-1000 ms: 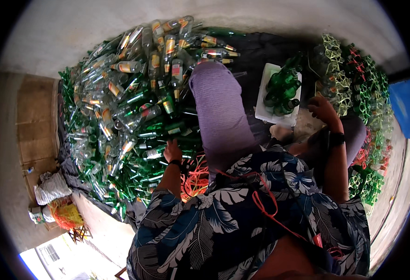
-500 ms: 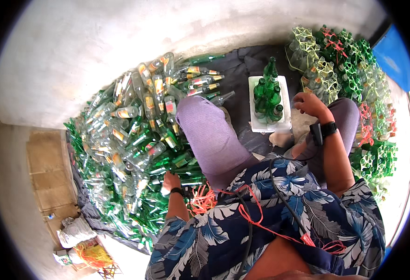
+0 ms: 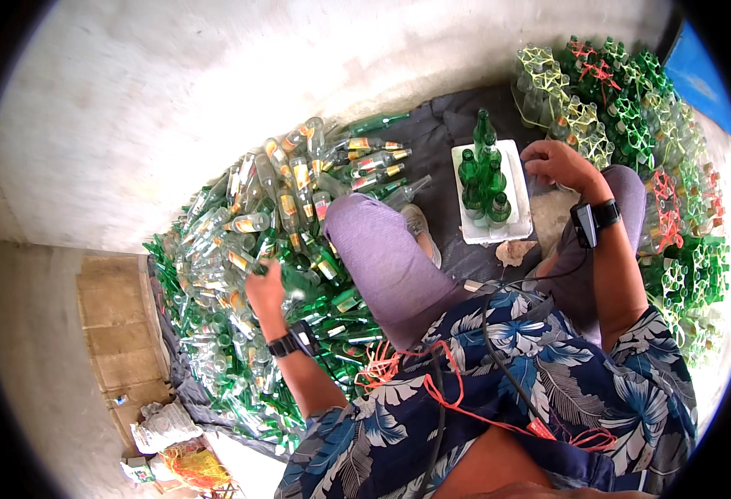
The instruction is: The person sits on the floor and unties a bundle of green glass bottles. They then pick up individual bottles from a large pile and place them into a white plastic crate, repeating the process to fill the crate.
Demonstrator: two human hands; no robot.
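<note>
My left hand [image 3: 265, 287] is closed round a green glass bottle [image 3: 300, 287], raised just above the heap of loose bottles [image 3: 216, 283] on my left; motion blurs the bottle. Several green bottles [image 3: 473, 198] stand upright in a close cluster on a white foam tray [image 3: 517, 204] in front of me. My right hand [image 3: 561, 164] hovers at the tray's right edge, its fingers loosely bent and apart, with nothing visible in them. Whether its fingertips touch the rim, I cannot tell.
Bottles bundled with yellow, red and green ties [image 3: 615, 91] stand along the right. Red strips [image 3: 378, 366] lie beside my lap. Black sheeting [image 3: 436, 125] covers the floor before a pale wall [image 3: 216, 83]. Bags [image 3: 166, 426] sit at the lower left.
My left hand has moved up and left from low in the heap, and a green bottle now shows in its grip. My right hand stays beside the tray. The view has shifted slightly.
</note>
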